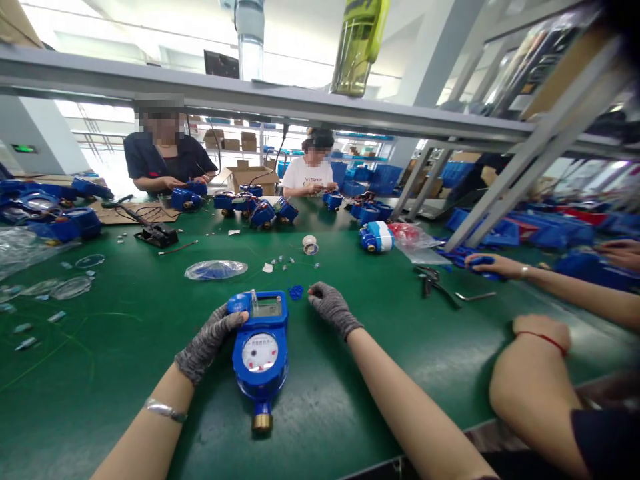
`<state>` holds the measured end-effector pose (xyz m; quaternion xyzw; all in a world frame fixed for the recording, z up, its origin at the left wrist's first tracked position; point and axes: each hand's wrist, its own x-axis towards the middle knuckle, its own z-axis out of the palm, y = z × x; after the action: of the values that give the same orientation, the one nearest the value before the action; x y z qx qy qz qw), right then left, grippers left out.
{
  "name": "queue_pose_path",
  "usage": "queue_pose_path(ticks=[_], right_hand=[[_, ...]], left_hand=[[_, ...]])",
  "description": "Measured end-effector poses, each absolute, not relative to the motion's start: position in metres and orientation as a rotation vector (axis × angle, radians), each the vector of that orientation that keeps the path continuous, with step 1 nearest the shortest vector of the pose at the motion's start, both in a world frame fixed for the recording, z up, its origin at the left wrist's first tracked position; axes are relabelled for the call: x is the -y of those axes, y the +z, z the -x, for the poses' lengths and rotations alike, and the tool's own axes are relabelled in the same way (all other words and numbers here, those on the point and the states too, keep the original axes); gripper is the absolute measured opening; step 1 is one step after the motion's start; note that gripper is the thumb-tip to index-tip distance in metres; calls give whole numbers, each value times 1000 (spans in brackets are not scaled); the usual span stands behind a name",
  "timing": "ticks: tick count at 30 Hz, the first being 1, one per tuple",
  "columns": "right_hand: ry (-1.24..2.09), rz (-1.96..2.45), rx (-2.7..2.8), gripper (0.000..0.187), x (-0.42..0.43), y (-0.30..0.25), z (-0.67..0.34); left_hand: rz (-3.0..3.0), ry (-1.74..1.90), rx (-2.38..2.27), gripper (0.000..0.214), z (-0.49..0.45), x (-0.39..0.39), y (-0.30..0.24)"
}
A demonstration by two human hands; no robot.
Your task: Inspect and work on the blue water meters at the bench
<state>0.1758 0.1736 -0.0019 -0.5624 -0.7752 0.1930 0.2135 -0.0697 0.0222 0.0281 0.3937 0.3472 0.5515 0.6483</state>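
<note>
A blue water meter (pixel 261 350) with a white dial and a brass fitting lies on the green table (pixel 125 360) in front of me. My left hand (pixel 210 340), in a grey glove, grips its upper left corner. My right hand (pixel 330 307), also gloved, rests on the table just right of the meter, its fingers curled in a pinch on something too small to make out. A small blue part (pixel 296 291) lies between the meter's top and my right hand.
A co-worker's arms (pixel 540 360) lie on the table at the right, near pliers (pixel 431 280). Two people work across the table among several blue meters (pixel 260 212). A clear plastic bag (pixel 216 269), a tape roll (pixel 310 245) and small screws lie mid-table. A metal rack beam (pixel 300 100) crosses overhead.
</note>
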Motion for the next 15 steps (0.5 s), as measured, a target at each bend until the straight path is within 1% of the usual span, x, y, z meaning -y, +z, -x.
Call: queue_pose_path(ticks=[4, 8, 15], right_hand=[[487, 1596, 2196, 18, -178, -20, -164], [415, 1621, 2238, 17, -178, -20, -151], [271, 1651, 2286, 20, -177, -21, -146]], left_hand=[[-882, 1253, -792, 50, 69, -21, 26], [-853, 1250, -801, 55, 69, -19, 28], [-843, 1240, -824, 55, 69, -20, 29]])
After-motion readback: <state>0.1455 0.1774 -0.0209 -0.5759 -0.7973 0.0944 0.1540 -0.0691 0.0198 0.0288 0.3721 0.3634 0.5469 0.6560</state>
